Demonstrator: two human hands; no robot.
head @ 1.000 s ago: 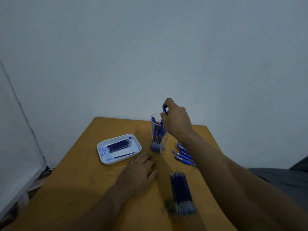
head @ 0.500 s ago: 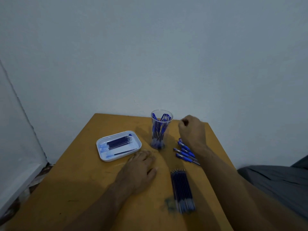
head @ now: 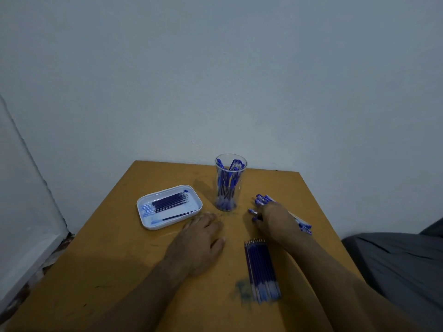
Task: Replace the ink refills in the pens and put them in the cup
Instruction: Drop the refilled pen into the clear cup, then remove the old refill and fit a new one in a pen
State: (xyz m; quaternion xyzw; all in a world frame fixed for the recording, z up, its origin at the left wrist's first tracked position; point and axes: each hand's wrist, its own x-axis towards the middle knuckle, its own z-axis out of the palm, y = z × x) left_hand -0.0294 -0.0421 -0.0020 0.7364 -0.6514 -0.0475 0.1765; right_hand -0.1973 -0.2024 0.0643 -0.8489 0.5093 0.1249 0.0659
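Observation:
A clear plastic cup [head: 230,185] holding several blue pens stands upright at the back middle of the table. To its right lies a loose pile of blue pens [head: 263,200]. My right hand [head: 275,221] lies palm down on that pile, its fingers curled over a pen whose blue cap pokes out on the left. My left hand [head: 200,240] rests flat on the table in front of the cup and holds nothing. A bundle of blue ink refills [head: 261,269] lies near the front, between my forearms.
A white tray [head: 143,212] with several dark refills sits left of the cup. The yellow-brown table [head: 107,259] stands against a pale wall, and its right edge runs just past the pens. An ink smudge [head: 242,288] marks the top beside the bundle.
My right hand has left the rim of the cup, moved right and down, and landed on the pile of pens. My left hand has stayed flat on the table.

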